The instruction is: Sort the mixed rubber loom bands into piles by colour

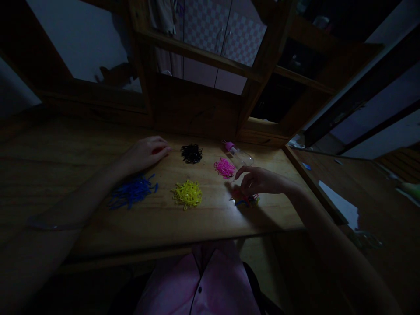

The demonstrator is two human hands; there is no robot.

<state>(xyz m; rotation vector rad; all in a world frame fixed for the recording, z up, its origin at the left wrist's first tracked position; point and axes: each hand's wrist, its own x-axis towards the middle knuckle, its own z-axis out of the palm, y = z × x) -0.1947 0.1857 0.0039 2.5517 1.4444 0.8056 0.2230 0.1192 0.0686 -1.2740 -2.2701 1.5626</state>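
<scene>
On a wooden desk [210,223] lie small heaps of rubber bands sorted by colour: blue [133,191], yellow [187,194], black [191,153] and pink [224,167]. My left hand [144,154] rests palm down on the desk, fingers curled over some red bands [158,151] just left of the black heap. My right hand [259,180] hovers over a mixed-colour heap [246,200], with its fingers bent and its fingertips close to the pink heap. I cannot make out whether it holds a band.
A clear bottle with a pink cap [238,153] lies behind the pink heap. A wooden shelf frame [197,105] rises at the desk's back edge. To the right stands a second wooden surface with white paper [339,204]. The room is dim.
</scene>
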